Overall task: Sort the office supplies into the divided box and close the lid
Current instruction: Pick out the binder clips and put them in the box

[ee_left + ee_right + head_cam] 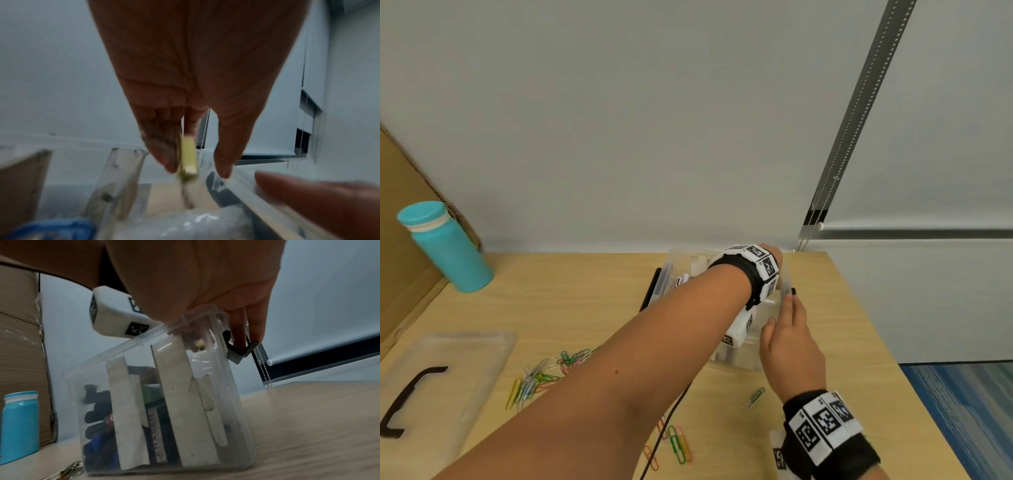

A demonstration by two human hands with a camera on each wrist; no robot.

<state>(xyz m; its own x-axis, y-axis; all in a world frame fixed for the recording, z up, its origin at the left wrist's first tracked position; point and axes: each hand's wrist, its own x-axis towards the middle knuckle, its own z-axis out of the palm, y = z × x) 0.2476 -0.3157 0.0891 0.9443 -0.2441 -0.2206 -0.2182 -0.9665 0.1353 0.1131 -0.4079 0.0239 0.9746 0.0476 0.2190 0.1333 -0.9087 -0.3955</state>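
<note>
The clear divided box (678, 255) stands open at the back of the wooden table, with white dividers (127, 410) and supplies in its compartments. My left arm reaches across it. My left hand (197, 170) pinches a small blurred yellow item (189, 155) just above a compartment near the box's right end. My right hand (780, 308) holds that end wall by the black latch (236, 348), fingers outside the rim. The clear lid (448, 370) with a black handle lies flat at the left. Loose coloured paper clips (544, 377) lie on the table, with more clips (678, 442) near the front.
A teal bottle (448, 246) stands at the back left beside a cardboard sheet (400, 240). One green clip (753, 397) lies near my right wrist. The table's right edge (887, 342) drops to blue carpet. A blind's bead chain (261, 363) hangs behind the box.
</note>
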